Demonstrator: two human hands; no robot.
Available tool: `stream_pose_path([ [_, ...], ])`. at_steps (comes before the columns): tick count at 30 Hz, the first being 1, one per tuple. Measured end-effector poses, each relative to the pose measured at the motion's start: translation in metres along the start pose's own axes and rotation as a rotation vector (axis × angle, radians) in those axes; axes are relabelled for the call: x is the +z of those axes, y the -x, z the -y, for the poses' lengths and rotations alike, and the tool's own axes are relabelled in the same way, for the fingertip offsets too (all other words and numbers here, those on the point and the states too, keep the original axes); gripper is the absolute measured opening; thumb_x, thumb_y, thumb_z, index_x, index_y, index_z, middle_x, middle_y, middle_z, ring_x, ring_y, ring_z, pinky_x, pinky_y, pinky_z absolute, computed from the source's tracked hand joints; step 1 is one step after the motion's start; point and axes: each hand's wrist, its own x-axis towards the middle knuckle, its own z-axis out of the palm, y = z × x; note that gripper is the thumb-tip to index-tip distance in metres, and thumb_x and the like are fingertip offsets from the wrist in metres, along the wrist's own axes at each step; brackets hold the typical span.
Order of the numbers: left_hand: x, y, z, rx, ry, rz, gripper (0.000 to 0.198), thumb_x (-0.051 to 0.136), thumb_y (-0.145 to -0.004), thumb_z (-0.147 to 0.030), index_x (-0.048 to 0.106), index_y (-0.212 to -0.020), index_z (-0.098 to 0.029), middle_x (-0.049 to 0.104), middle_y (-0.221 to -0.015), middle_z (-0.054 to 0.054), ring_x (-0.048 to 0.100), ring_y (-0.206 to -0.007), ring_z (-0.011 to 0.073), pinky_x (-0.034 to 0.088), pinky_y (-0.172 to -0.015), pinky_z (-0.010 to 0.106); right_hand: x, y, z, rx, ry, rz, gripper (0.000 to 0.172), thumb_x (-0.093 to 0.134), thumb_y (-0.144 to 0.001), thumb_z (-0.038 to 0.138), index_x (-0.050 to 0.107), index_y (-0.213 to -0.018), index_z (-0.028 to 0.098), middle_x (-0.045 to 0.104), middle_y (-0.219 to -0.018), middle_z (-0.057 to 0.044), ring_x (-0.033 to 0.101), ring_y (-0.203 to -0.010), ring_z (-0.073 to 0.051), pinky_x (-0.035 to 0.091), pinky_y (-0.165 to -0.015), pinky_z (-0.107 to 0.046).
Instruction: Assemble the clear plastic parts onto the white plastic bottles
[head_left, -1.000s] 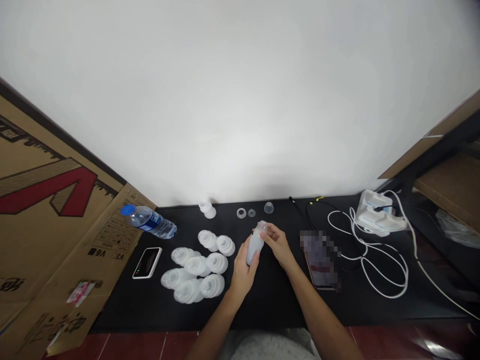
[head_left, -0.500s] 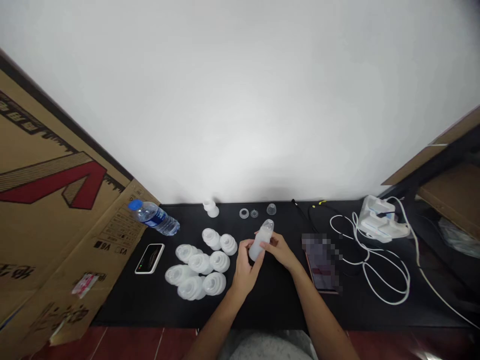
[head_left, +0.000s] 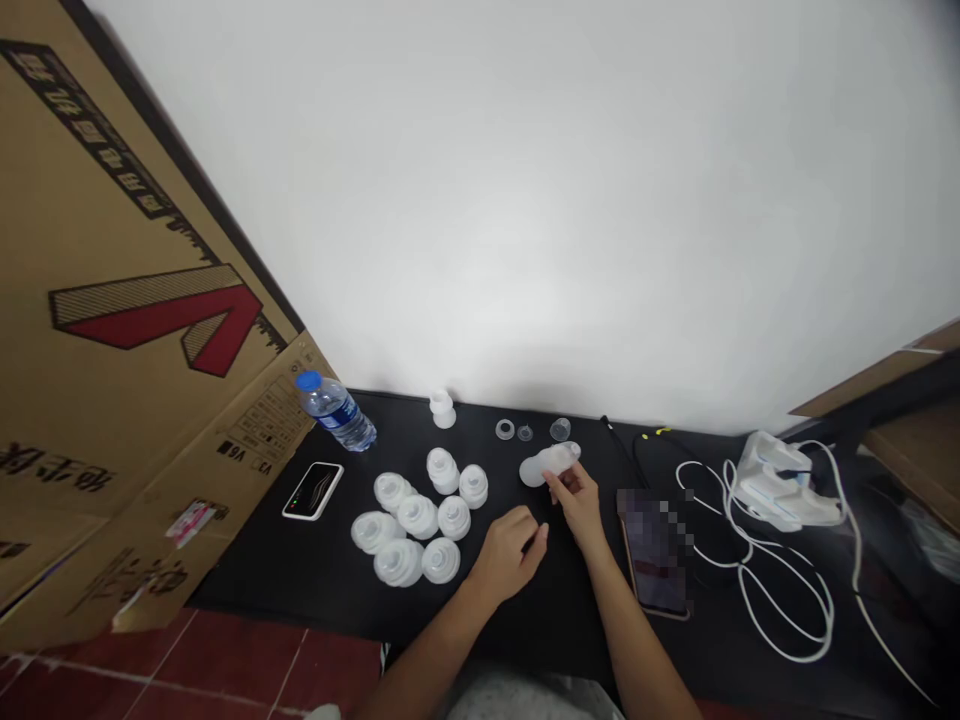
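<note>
My right hand (head_left: 576,502) pinches a translucent white bottle (head_left: 545,464), which is tilted nearly sideways above the black table. Lower left of it, my left hand (head_left: 510,552) has its fingers curled in, and I cannot make out anything in them. Several similar white bottles (head_left: 418,516) stand grouped to the left of my left hand. Behind the held bottle lie a clear ring (head_left: 505,429), a small clear disc (head_left: 525,433) and a clear cap (head_left: 560,429). One white piece (head_left: 442,408) with a narrow waist stands near the wall.
A water bottle (head_left: 337,411) and a white-framed device (head_left: 313,491) are on the left, beside a large cardboard box (head_left: 247,430). On the right are a phone (head_left: 654,560), a white device (head_left: 784,485) and looped white cables (head_left: 787,655). The white wall rises behind the table.
My left hand has let go of the bottle and moved down. My right hand has tipped the bottle toward horizontal. The whole view has shifted and turned slightly.
</note>
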Motion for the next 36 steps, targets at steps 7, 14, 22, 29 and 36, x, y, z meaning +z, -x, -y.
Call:
stream_pose_path([
  [7, 0.005, 0.002, 0.005, 0.115, -0.101, 0.087, 0.034, 0.056, -0.105, -0.016, 0.057, -0.071, -0.021, 0.059, -0.074, 0.001, 0.056, -0.064, 0.0143, 0.042, -0.06, 0.03, 0.018, -0.008, 0.007, -0.072, 0.226, 0.121, 0.047, 0.084, -0.086, 0.046, 0.071, -0.123, 0.021, 0.065, -0.079, 0.002, 0.06, -0.069, -0.018, 0.051, -0.065, -0.029],
  [14, 0.01, 0.003, 0.009, 0.128, -0.124, 0.111, 0.034, 0.057, -0.1, -0.013, 0.055, -0.067, -0.021, 0.06, -0.069, 0.001, 0.056, -0.06, 0.0143, 0.038, -0.057, 0.032, 0.047, -0.025, 0.012, -0.075, 0.301, 0.334, 0.052, 0.079, -0.088, 0.036, 0.067, -0.137, 0.023, 0.072, -0.091, 0.001, 0.064, -0.075, -0.018, 0.053, -0.066, -0.028],
  [22, 0.014, 0.007, 0.013, 0.133, -0.149, 0.166, 0.032, 0.062, -0.094, -0.011, 0.055, -0.064, -0.021, 0.061, -0.065, 0.001, 0.056, -0.055, 0.0137, 0.035, -0.054, 0.032, 0.075, -0.034, 0.008, -0.101, 0.332, 0.499, 0.048, 0.077, -0.087, 0.019, 0.067, -0.133, 0.022, 0.076, -0.098, -0.002, 0.071, -0.08, -0.019, 0.056, -0.075, -0.031],
  [29, 0.015, 0.007, 0.014, 0.135, -0.135, 0.165, 0.027, 0.062, -0.092, -0.011, 0.06, -0.067, -0.021, 0.064, -0.067, 0.002, 0.06, -0.057, 0.0145, 0.039, -0.056, 0.03, 0.082, -0.029, 0.004, -0.127, 0.31, 0.581, 0.051, 0.072, -0.088, 0.012, 0.068, -0.138, 0.021, 0.079, -0.115, -0.008, 0.076, -0.087, -0.02, 0.06, -0.077, -0.031],
  [36, 0.012, 0.004, 0.01, 0.131, -0.102, 0.16, 0.034, 0.057, -0.098, -0.012, 0.058, -0.066, -0.022, 0.061, -0.065, 0.002, 0.058, -0.056, 0.0147, 0.04, -0.054, 0.031, 0.069, -0.031, 0.01, -0.197, 0.499, 0.512, 0.051, 0.061, -0.097, 0.01, 0.067, -0.147, 0.022, 0.083, -0.113, -0.008, 0.078, -0.089, -0.02, 0.06, -0.085, -0.032],
])
